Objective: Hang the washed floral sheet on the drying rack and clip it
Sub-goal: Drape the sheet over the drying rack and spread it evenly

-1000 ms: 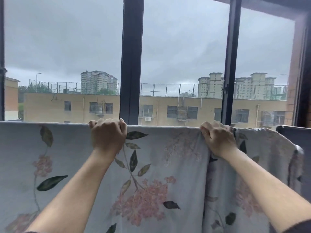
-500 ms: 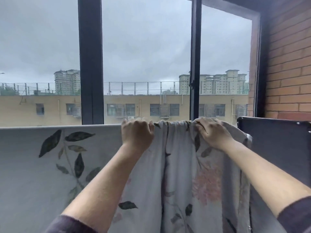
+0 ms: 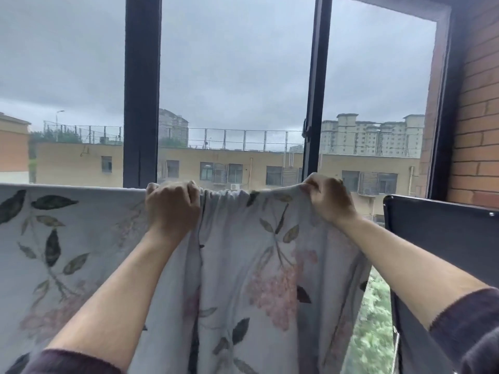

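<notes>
Across the middle of the frame, the left hand [image 3: 172,209] and right hand [image 3: 328,198] are gripping the floral sheet [image 3: 243,265], bunching along its top edge, already draped, with clipping apparently remaining.

A floral sheet [image 3: 256,265] of thin, matt cloth, pale grey and printed with dull green leaves and faded pink blooms, lies smooth along its left stretch and gathers into soft creases toward the right. Behind it, the window frame [image 3: 141,90] shows dark, smooth, metal-looking bars with a low sheen. The brick wall [image 3: 478,117] is rough and matt, orange-red with pale mortar joints. A dark panel [image 3: 445,233] looks smooth and matt, with a small bright metal fastener [image 3: 492,214]. The sleeves [image 3: 469,319] are fuzzy dark knit.
</notes>
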The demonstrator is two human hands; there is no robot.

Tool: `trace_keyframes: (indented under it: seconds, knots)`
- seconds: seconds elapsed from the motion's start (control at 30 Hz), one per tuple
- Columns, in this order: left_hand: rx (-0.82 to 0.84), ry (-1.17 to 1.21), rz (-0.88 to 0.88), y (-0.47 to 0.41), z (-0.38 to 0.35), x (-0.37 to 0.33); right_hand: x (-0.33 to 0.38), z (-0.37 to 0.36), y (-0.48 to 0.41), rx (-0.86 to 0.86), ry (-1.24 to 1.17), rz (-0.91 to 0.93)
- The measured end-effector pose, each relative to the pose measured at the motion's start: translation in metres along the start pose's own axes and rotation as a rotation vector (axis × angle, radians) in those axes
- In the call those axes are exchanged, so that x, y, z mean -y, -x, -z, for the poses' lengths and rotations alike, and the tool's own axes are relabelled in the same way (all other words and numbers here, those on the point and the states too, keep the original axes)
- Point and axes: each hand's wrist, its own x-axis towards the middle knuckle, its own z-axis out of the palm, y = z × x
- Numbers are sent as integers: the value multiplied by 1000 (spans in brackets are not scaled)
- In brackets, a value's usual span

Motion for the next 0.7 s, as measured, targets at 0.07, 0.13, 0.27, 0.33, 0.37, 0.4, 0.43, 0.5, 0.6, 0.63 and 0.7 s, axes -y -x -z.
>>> trace_keyframes:
  seconds: [0.07,0.13,0.27,0.33,0.37,0.4,0.43,0.5,0.6,0.63,0.7]
  knots:
    - [10,-17,12,-1,0,2,-20,15,-3,-97,-83,-140]
    - [-6,-11,22,-1,-1,3,-40,31,-2,-38,-113,-201]
    - [8,-21,12,0,-1,-9,-60,52,15,362,-208,-176]
    - [48,-57,21,-1,1,-23,-80,57,29,523,-300,-256]
    - [65,-72,16,-1,1,-31,-93,60,36,614,-333,-303]
    - [79,-79,6,0,-1,-40,-104,61,45,706,-350,-334]
    - [89,-81,-9,2,-3,-48,-118,58,54,782,-336,-359]
    - [107,-78,-51,6,-9,-66,-143,54,73,900,-287,-398]
    - [108,-12,-117,16,-16,-105,-165,46,104,1009,-11,-439]
    - [116,19,-138,18,-19,-120,-178,42,111,990,28,-498]
    - [140,53,-182,22,-25,-148,-197,34,122,934,35,-615]
